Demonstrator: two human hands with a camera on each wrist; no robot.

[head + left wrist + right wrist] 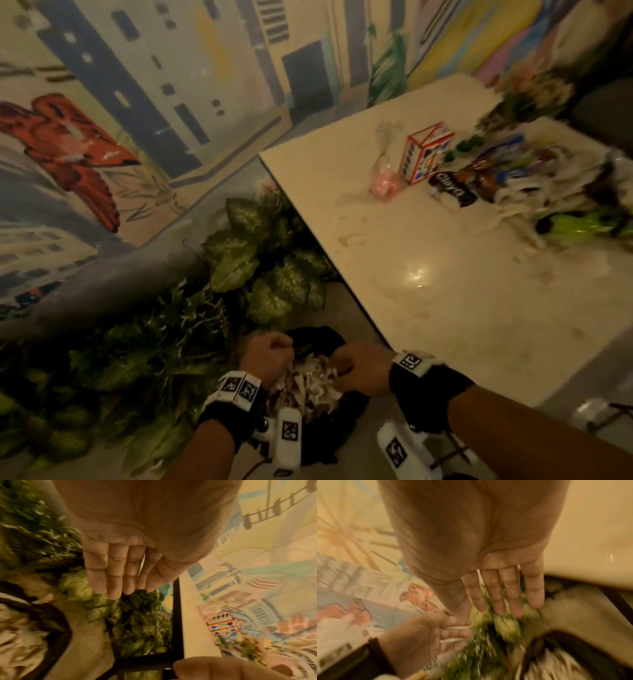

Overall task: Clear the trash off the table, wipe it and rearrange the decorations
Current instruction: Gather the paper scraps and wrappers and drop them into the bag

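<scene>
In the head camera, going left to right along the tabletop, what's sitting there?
On the table: pink plastic bag → red-edged carton → dark wrapper with white lettering → heap of mixed wrappers and tissues.

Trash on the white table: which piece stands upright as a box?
The red-edged white carton, standing near the table's far side; the black wrapper and pink crumpled plastic beside it lie flat.

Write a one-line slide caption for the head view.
Both hands above a black trash bag of crumpled paper; wrappers remain on the table.
</scene>
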